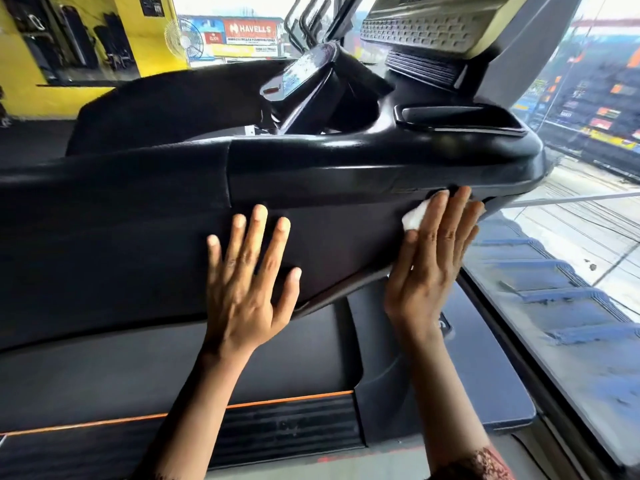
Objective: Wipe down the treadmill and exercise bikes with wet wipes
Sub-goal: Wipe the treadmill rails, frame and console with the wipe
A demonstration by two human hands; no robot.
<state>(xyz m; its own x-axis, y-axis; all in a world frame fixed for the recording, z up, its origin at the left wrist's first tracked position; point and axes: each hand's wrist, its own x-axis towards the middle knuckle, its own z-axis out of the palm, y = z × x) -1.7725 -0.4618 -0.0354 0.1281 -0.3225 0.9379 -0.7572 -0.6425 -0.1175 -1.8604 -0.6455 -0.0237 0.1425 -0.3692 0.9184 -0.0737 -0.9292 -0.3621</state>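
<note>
Where the wet wipe [415, 213] is sitting: under the right grip [429, 261], its white corner showing beside the forefinger, pressed against the treadmill's black console housing [311, 178] just below the rim at the right end.
Right grip: released, fingers lying straight and close together, palm pressing the wipe flat onto the housing.
Left grip [247, 275]: released, fingers spreading straight, palm resting flat on the same housing, apart from the wipe and holding nothing.
Console tray [457, 121]: sitting on top of the housing, above the right grip.
Display panel [426, 29]: rising behind the tray.
Treadmill deck [138, 375]: lying below both wrists, an orange stripe [242, 407] running across it.
Window [588, 209]: running along the right side.
</note>
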